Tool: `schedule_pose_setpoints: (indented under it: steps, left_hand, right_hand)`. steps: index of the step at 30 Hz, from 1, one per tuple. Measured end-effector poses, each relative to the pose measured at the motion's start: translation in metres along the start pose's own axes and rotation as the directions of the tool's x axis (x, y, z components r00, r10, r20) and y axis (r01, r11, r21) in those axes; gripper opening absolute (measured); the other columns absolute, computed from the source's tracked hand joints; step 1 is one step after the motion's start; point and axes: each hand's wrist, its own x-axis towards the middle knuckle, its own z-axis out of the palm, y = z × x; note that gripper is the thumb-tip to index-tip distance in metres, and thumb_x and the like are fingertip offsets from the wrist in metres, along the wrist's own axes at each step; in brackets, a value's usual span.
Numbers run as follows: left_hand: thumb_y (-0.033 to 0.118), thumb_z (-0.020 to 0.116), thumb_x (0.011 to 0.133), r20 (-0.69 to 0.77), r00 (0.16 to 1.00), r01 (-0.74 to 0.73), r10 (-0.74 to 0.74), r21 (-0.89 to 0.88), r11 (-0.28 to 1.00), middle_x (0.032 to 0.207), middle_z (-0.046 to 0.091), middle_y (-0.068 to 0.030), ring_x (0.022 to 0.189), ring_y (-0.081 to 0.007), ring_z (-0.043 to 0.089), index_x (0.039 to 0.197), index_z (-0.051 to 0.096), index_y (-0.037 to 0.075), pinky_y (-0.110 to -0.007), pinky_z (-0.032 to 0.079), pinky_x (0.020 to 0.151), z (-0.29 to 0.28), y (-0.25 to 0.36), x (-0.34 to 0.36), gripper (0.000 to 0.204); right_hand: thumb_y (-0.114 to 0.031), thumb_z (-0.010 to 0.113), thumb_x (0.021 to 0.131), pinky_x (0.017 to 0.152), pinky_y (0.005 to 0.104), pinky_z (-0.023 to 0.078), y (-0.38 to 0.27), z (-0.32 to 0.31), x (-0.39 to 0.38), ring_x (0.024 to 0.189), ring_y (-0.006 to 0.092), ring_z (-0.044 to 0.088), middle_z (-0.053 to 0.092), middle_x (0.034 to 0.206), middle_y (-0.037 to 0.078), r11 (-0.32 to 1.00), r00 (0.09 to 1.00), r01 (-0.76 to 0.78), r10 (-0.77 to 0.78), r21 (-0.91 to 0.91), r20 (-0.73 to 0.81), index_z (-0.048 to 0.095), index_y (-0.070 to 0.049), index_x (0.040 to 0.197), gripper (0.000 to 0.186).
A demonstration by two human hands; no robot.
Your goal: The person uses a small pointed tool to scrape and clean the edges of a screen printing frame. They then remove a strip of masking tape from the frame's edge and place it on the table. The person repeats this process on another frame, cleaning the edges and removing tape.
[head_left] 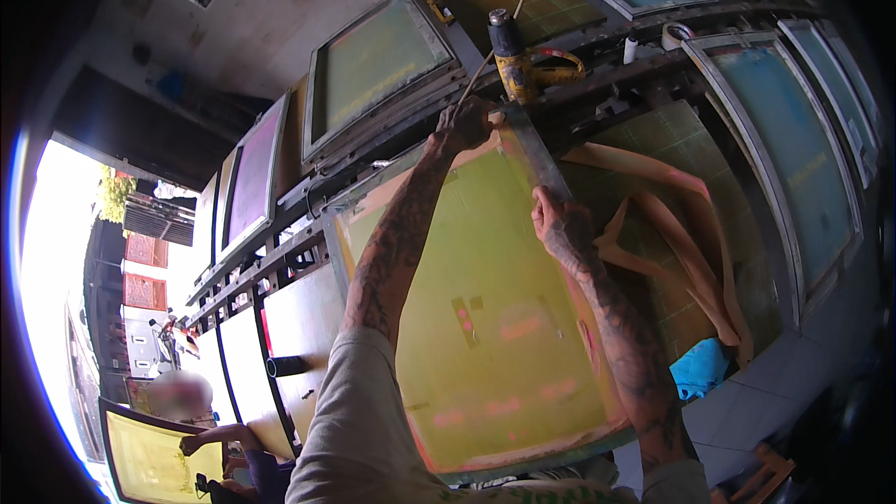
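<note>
A large screen-printing frame with yellow-green mesh lies tilted in front of me, brown tape bordering its inner edges. My left hand is at its far corner, fingers closed on a bit of brown tape. Closed in a fist, my right hand rests at the frame's right edge; what it grips, if anything, is hidden. Several loose strips of brown tape lie curled to the right of the frame.
Just beyond the frame stands a yellow and black heat gun with a cord. More screen frames lean behind and at right. A blue cloth lies near the right forearm. At lower left, another person's arm reaches toward a yellow screen.
</note>
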Motion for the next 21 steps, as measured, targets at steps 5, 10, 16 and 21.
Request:
schedule_pose_setpoints:
  steps: [5,10,16,21]
  left_hand:
    - [0.028,0.061,0.088,-0.036,0.996,-0.077,0.076,-0.014,0.997,0.122,0.064,-0.0099,0.107,-0.0304,0.065,0.123,0.068,0.019,-0.043,0.053,0.089,0.008,0.004,-0.005,0.037]
    - [0.028,0.061,0.09,-0.079,0.993,-0.088,0.085,-0.035,0.995,0.12,0.063,-0.0089,0.105,-0.0305,0.065,0.115,0.069,0.017,-0.042,0.054,0.087,0.007,0.009,0.0,0.028]
    - [0.026,0.059,0.094,-0.102,0.985,-0.15,0.141,-0.09,0.985,0.111,0.066,-0.0113,0.101,-0.0338,0.066,0.106,0.066,0.015,-0.044,0.054,0.082,-0.002,-0.001,-0.008,0.018]
    - [0.024,0.058,0.095,0.085,0.996,0.028,-0.009,-0.228,0.973,0.1,0.068,-0.0133,0.094,-0.0351,0.068,0.109,0.063,0.015,-0.045,0.053,0.078,-0.021,0.012,-0.025,0.017]
  right_hand:
    - [-0.01,0.069,0.084,0.053,0.0391,0.054,-0.01,-0.017,0.006,0.06,0.0284,0.067,0.064,0.071,0.006,0.998,0.988,-0.061,0.056,0.032,0.145,0.059,-0.016,0.109,0.028]
    - [-0.007,0.07,0.082,0.054,0.0381,0.055,0.0,-0.007,0.001,0.062,0.0278,0.068,0.064,0.071,0.006,0.996,0.998,-0.029,0.024,0.084,0.065,0.058,-0.015,0.109,0.031]
    - [-0.006,0.07,0.082,0.055,0.0384,0.054,-0.017,-0.019,0.01,0.063,0.0278,0.068,0.062,0.07,0.006,0.994,0.992,-0.06,0.05,0.088,0.115,0.058,-0.014,0.109,0.031]
    - [-0.007,0.069,0.083,0.054,0.0396,0.053,-0.009,-0.026,0.01,0.062,0.0278,0.067,0.063,0.071,0.005,0.997,0.989,-0.066,0.06,0.035,0.134,0.057,-0.014,0.109,0.03]
